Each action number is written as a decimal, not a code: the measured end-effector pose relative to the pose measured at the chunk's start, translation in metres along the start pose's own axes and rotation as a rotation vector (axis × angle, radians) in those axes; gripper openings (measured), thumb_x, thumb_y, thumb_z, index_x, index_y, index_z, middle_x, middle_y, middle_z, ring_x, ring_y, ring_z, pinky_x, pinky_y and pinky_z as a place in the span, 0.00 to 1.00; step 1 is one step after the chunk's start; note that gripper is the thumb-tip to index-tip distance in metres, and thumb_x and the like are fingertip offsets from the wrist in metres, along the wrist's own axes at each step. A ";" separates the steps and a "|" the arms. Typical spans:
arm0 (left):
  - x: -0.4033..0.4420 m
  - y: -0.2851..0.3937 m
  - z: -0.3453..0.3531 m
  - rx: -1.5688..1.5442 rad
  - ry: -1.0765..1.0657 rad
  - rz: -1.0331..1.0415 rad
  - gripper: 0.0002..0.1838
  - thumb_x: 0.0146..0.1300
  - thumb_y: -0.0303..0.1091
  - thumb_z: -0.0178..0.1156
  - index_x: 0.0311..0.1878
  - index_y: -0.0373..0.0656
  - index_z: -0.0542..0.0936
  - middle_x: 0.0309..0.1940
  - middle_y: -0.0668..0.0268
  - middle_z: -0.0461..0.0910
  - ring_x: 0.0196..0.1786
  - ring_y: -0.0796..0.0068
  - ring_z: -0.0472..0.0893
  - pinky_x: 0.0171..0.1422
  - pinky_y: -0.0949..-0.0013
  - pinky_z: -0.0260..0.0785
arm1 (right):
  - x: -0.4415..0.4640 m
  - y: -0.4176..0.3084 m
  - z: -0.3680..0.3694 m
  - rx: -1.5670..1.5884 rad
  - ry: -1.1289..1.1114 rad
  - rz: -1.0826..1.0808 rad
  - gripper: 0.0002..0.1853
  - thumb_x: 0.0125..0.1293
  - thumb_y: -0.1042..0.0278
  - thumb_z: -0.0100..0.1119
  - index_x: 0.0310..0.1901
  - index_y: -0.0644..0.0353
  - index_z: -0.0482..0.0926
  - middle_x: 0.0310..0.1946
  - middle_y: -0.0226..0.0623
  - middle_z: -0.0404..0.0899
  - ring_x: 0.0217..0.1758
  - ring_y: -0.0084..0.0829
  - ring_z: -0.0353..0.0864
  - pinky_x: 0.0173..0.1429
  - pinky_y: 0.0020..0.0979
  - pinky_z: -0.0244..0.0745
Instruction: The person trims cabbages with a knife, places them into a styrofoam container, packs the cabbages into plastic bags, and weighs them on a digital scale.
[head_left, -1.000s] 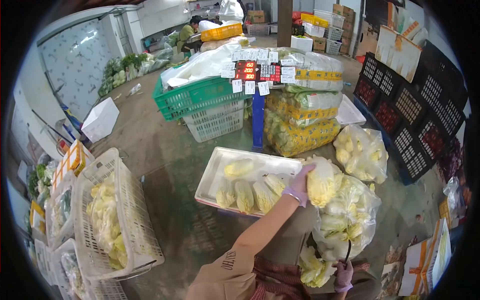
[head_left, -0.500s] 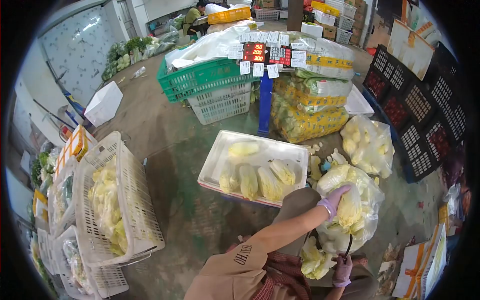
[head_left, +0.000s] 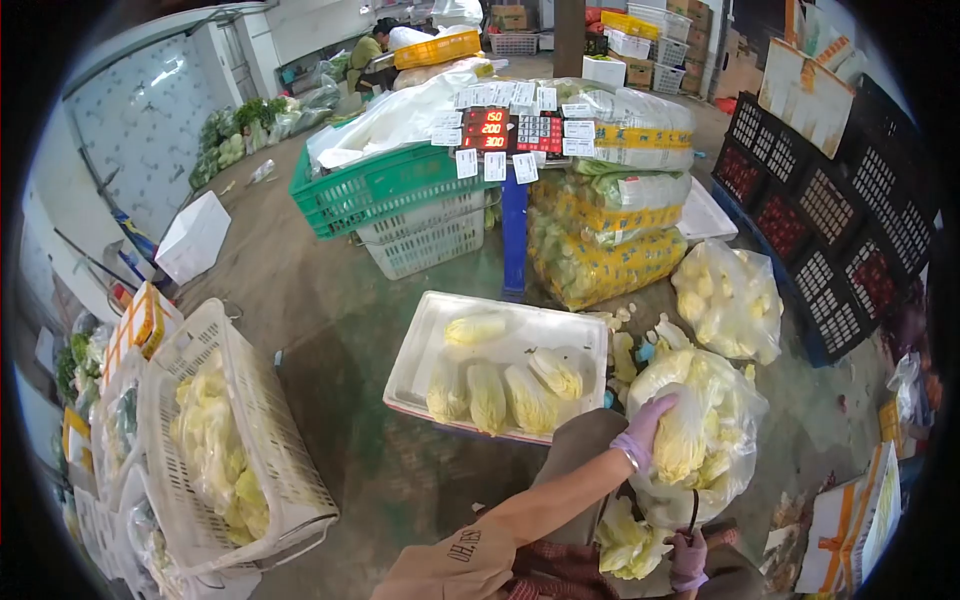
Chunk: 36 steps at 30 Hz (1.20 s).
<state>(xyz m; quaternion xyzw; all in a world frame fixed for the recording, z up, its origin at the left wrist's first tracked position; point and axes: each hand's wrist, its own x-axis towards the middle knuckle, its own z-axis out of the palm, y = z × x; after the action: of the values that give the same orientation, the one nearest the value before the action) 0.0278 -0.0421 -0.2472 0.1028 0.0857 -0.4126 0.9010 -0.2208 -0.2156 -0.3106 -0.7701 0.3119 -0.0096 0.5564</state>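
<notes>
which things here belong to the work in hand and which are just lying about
In the work:
- cabbage, in left hand
- dark curved tool, in right hand
- bag by the cabbage
- tray of cabbages, likely

Lying about, it seems:
- green crate
- foam box

White foam tray [head_left: 570, 335], shallow: five pale cabbages [head_left: 487, 398], one at far left, three in a near row, one at right. Floor [head_left: 350, 430], green-brown, stained: white foam box [head_left: 194, 238] at far left, filled clear bag [head_left: 728, 300] and loose leaves [head_left: 623, 358] to the tray's right.
</notes>
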 end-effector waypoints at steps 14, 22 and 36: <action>-0.002 0.002 0.013 0.206 0.057 0.178 0.24 0.59 0.40 0.59 0.57 0.42 0.68 0.44 0.64 0.76 0.43 0.71 0.80 0.46 0.64 0.76 | 0.115 0.051 -0.153 -0.423 0.324 -0.161 0.34 0.47 0.78 0.54 0.61 0.55 0.67 0.36 0.42 0.78 0.25 0.27 0.75 0.27 0.27 0.71; 0.008 0.002 0.005 0.241 0.105 0.202 0.22 0.60 0.37 0.59 0.56 0.41 0.69 0.42 0.65 0.77 0.40 0.74 0.80 0.44 0.68 0.76 | 0.118 0.033 -0.130 -0.672 0.024 -0.267 0.40 0.43 0.79 0.46 0.66 0.53 0.62 0.48 0.53 0.78 0.37 0.43 0.83 0.34 0.37 0.76; 0.003 0.015 0.007 0.200 0.066 0.191 0.25 0.60 0.39 0.59 0.59 0.43 0.67 0.45 0.66 0.75 0.43 0.74 0.78 0.46 0.68 0.74 | 0.128 0.002 -0.089 -0.620 0.037 -0.167 0.35 0.48 0.76 0.51 0.64 0.56 0.65 0.55 0.52 0.73 0.55 0.42 0.77 0.52 0.35 0.73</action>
<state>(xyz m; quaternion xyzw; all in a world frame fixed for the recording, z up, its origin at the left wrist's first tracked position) 0.0413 -0.0367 -0.2391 0.2133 0.0637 -0.3281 0.9180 -0.1511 -0.3545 -0.3209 -0.9256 0.2457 0.0262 0.2867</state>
